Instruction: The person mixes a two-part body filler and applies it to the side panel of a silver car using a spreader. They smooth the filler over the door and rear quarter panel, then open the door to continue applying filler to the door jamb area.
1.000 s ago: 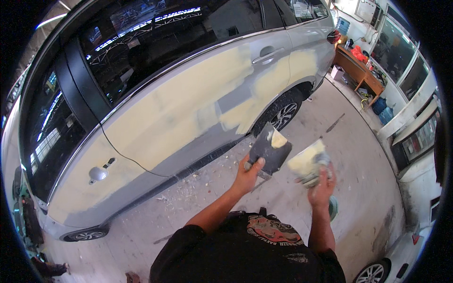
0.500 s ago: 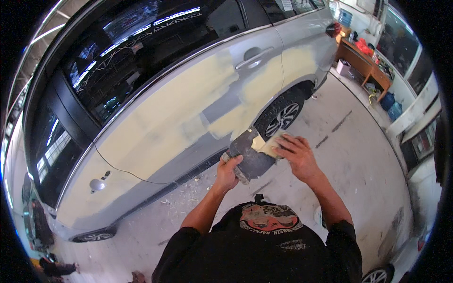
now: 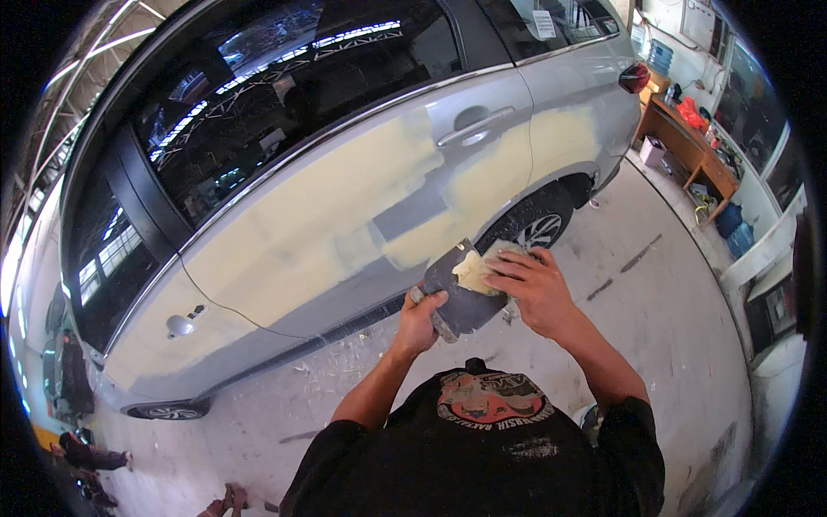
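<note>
My left hand point(image 3: 419, 322) grips the edge of a dark putty board point(image 3: 465, 315), thumb on top. A lump of cream-coloured filler putty point(image 3: 471, 272) lies on the board's upper right part. Over that side, my right hand point(image 3: 539, 293) holds a pale, flat putty spreader point(image 3: 500, 249) against the putty; the fingers hide much of it. Just beyond the board stands a silver-grey car point(image 3: 405, 211). Wide patches of cream filler point(image 3: 301, 207) cover its doors and rear quarter panel.
The car's rear wheel point(image 3: 538, 228) is just beyond my right hand. Putty scraps dot the pale floor point(image 3: 345, 362) along the sill. At the far right are a wooden desk point(image 3: 689, 146) and blue water jugs point(image 3: 736, 231). Another person point(image 3: 90, 455) is at the lower left.
My right hand and the spreader have shifted slightly across the board, and more putty shows beside the fingers. The car sits slightly further right in view. My left hand keeps its hold.
</note>
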Tool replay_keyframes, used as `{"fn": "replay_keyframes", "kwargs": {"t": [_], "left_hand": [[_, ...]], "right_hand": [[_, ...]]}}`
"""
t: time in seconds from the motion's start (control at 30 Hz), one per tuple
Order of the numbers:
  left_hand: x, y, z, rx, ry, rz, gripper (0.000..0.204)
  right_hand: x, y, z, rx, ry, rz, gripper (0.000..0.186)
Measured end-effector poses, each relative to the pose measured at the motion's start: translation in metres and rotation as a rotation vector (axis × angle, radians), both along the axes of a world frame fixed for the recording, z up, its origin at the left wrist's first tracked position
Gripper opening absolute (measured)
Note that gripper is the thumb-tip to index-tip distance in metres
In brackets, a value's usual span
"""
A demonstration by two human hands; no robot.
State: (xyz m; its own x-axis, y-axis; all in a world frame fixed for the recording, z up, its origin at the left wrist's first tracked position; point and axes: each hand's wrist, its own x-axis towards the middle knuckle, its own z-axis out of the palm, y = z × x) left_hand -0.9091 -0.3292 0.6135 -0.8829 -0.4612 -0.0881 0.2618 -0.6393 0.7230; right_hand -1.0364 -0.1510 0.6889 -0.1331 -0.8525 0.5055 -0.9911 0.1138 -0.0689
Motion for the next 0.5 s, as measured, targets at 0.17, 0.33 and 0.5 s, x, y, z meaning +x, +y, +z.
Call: {"fn": "replay_keyframes", "kwargs": {"t": [0.17,0.33,0.5], "left_hand": [[-0.002,-0.001,0.010,0.050,0.149,-0.052,0.035],[0.003,-0.008,0.016,-0.058,0.177,0.059,0.043],[0.002,-0.013,0.017,-0.158,0.214,0.149,0.036]], "right_hand": [[0.012,-0.014,-0.005,-0.148,-0.446,0.128,0.055],[-0.012,0.018,-0.040,0.075,-0.504,0.049,0.051],[-0.019,0.029,-0.045,-0.560,-1.003,0.028,0.033]]}}
